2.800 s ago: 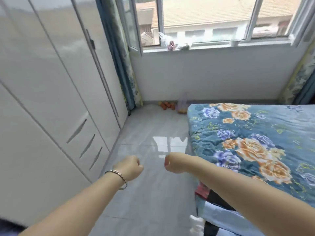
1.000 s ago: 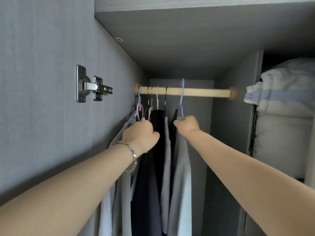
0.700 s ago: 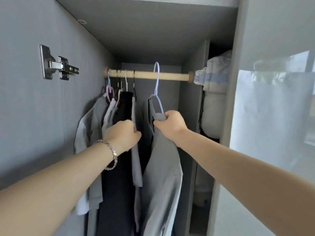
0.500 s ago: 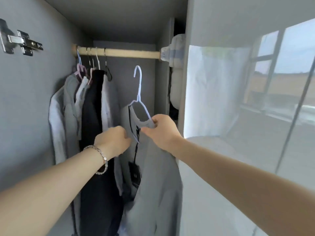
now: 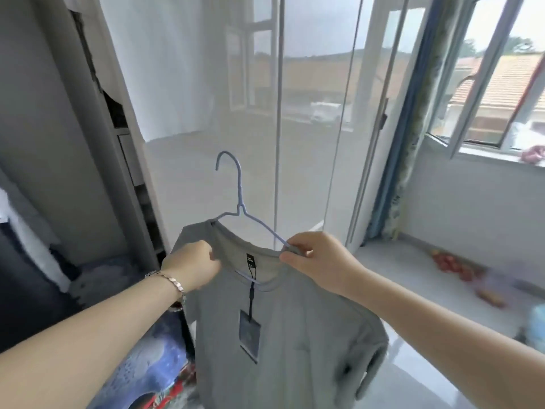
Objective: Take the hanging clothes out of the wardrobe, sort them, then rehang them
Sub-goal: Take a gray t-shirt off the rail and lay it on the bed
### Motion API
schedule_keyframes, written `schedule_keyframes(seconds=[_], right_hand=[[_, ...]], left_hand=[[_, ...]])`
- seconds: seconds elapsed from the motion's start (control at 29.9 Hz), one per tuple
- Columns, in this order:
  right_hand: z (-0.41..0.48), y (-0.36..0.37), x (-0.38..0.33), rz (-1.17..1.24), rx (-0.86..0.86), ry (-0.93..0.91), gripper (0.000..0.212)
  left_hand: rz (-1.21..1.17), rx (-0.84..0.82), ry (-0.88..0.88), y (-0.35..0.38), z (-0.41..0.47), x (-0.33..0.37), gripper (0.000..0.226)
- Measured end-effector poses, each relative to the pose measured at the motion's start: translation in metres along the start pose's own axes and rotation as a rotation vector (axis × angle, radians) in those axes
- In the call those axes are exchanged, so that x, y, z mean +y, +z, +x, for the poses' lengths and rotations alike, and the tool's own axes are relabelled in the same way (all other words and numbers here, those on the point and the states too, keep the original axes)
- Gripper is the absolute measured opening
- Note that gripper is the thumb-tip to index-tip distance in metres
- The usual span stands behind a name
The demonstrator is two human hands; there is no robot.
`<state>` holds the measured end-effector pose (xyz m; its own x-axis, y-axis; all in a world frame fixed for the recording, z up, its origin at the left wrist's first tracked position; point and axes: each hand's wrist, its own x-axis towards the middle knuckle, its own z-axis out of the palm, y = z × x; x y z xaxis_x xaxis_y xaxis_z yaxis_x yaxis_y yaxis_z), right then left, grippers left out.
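I'm holding a grey shirt [image 5: 283, 335] on a blue hanger [image 5: 240, 202], tag dangling below its collar, left hand [image 5: 193, 267] gripping cloth, right hand [image 5: 318, 261] pinching shirt and hanger.

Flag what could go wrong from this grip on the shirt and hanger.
1. The hanger sits tilted in the grey shirt. The right hand pinches one hanger arm together with the cloth and the left hand grips cloth by the collar, so loosening either might let the shirt slide off.
2. The hook points up, bare, in front of the glossy wardrobe door; a swing might scrape it.
3. The tag dangles on a cord and could snag.
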<state>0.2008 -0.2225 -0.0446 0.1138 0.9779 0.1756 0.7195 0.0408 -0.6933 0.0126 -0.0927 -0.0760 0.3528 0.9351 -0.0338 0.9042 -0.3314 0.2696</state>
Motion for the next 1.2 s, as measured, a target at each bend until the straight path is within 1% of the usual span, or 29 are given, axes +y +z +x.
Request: schedule_keyframes(seconds=[0.03,0.17,0.23,0.33,0.4,0.5,0.54,0.6,0.67,0.84,0.9,1.0,1.14,1.17,1.2], right_hand=[[-0.022,-0.004,0.008,0.002,0.042,0.037,0.017],[-0.14,-0.018,0.034,0.008,0.248,0.225,0.017],[-0.194,-0.023,0.038,0.006,0.353,0.281,0.02],[-0.27,-0.036,0.033,-0.004,0.519,0.37,0.016],[-0.318,-0.044,0.028,-0.022,0.615,0.432,0.02],[-0.385,-0.055,0.022,-0.042,0.756,0.528,0.034],[-0.409,-0.058,0.021,-0.043,0.797,0.565,0.034],[-0.457,-0.063,0.022,-0.044,0.867,0.649,0.028],[-0.511,-0.068,0.022,-0.066,0.953,0.731,0.03],[-0.662,-0.065,0.032,-0.121,1.157,0.98,0.026],[-0.727,-0.057,0.043,-0.133,1.215,1.088,0.023],[-0.818,-0.042,0.067,-0.163,1.238,1.259,0.018],[-0.926,-0.012,0.119,-0.201,1.274,1.477,0.029],[-0.948,-0.003,0.133,-0.2,1.281,1.531,0.028],[-0.968,0.005,0.149,-0.187,1.296,1.587,0.023]], left_hand=[[0.004,-0.016,0.04,0.013,-0.006,0.01,0.022],[0.025,-0.188,0.242,0.065,-0.05,0.071,0.021],[0.021,-0.255,0.33,0.085,-0.074,0.107,0.025],[0.01,-0.318,0.461,0.105,-0.118,0.163,0.031],[0.047,-0.335,0.565,0.12,-0.149,0.2,0.032],[0.098,-0.392,0.691,0.147,-0.196,0.249,0.026],[0.101,-0.413,0.74,0.157,-0.214,0.265,0.025],[0.097,-0.44,0.83,0.176,-0.252,0.297,0.025],[0.096,-0.476,0.9,0.196,-0.295,0.327,0.026],[0.093,-0.619,1.065,0.254,-0.411,0.39,0.025],[0.129,-0.633,1.122,0.274,-0.46,0.41,0.026],[0.196,-0.642,1.165,0.304,-0.518,0.429,0.026],[0.242,-0.681,1.171,0.348,-0.57,0.445,0.029],[0.262,-0.685,1.167,0.36,-0.58,0.447,0.029],[0.283,-0.678,1.164,0.371,-0.589,0.449,0.029]])
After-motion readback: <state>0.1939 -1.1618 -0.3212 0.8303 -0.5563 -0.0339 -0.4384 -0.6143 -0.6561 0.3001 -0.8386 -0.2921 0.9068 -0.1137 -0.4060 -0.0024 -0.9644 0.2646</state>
